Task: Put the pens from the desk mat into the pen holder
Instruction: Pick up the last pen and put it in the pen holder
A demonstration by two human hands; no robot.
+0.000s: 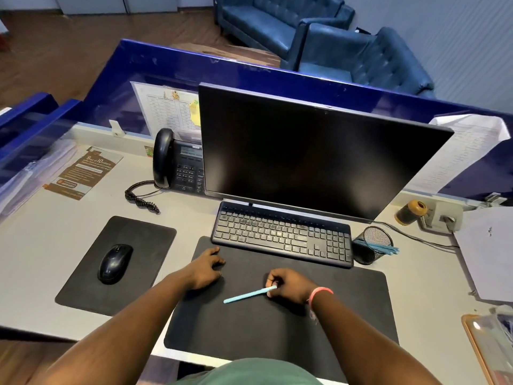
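A light blue pen [248,294] lies on the black desk mat [347,307], its tip pointing left. My right hand [288,284] pinches the pen's right end between thumb and fingers. My left hand [204,269] rests on the mat near the keyboard's left corner, fingers curled, holding nothing. The black mesh pen holder [373,244] stands to the right of the keyboard, off the mat, with a few light blue pens [384,249] leaning out of it to the right.
A black keyboard [280,234] sits at the mat's far edge under a dark monitor [313,151]. A mouse [115,263] on its pad is to the left, a desk phone [177,162] behind. Cables, papers [488,251] and a tray [488,348] lie at the right.
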